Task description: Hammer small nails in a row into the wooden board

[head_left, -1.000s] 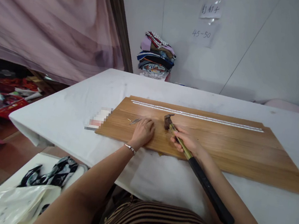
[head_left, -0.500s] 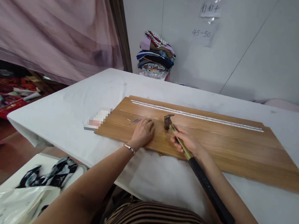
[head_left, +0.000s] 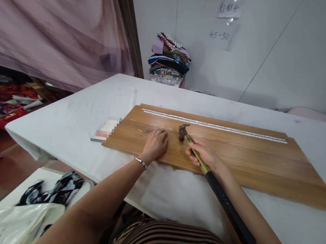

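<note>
A claw hammer (head_left: pixel 228 206) is gripped in my right hand (head_left: pixel 199 151), which holds it high on the yellow part of the handle, close to the rusty head. The black grip end reaches back along my right forearm. Under the head lies a wood-grain board (head_left: pixel 255 159). My left hand (head_left: pixel 156 142), with a bracelet at the wrist, rests palm down on the board, left of the hammer head. Its fingertips point away from me and look partly bent. Just left of those fingers lie several loose nails (head_left: pixel 146 132).
Two white strips (head_left: pixel 215 126) run along the board's far side. The board lies on a white-covered table (head_left: pixel 69 121). A pixelated item (head_left: pixel 106 130) sits by its left edge. Folded clothes (head_left: pixel 170 60) are stacked beyond the table. A stool with bags (head_left: pixel 10 217) stands at lower left.
Both hands and the hammer stay in nearly the same place. The whole view has shifted very slightly.
</note>
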Demonstrator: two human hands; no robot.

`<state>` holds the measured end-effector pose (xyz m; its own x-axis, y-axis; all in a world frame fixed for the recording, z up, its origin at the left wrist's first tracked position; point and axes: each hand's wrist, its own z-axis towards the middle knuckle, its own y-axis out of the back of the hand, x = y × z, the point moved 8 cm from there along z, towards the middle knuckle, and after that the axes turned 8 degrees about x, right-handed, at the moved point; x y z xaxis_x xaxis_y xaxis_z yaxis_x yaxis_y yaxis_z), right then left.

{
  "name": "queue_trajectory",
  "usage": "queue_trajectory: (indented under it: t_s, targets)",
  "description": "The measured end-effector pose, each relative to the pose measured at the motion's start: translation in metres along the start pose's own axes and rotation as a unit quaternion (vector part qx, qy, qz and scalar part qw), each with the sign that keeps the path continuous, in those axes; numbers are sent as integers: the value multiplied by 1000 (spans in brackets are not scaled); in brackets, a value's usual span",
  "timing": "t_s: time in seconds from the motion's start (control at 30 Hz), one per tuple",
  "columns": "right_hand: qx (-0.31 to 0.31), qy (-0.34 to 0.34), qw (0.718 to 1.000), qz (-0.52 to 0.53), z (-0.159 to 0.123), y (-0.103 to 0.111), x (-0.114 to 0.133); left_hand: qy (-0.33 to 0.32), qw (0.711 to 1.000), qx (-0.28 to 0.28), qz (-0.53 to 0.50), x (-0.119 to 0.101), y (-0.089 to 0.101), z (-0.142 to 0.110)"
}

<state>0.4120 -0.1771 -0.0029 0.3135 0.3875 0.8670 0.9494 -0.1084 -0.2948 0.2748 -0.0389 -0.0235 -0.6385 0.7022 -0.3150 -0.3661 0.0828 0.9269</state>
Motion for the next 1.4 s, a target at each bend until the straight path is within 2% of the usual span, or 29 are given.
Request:
queue_trajectory:
  t_s: [1.4]
  targets:
    - [8,-4,1000,-5,1,0,-1,-5,1000,0,1,-4,4,-1]
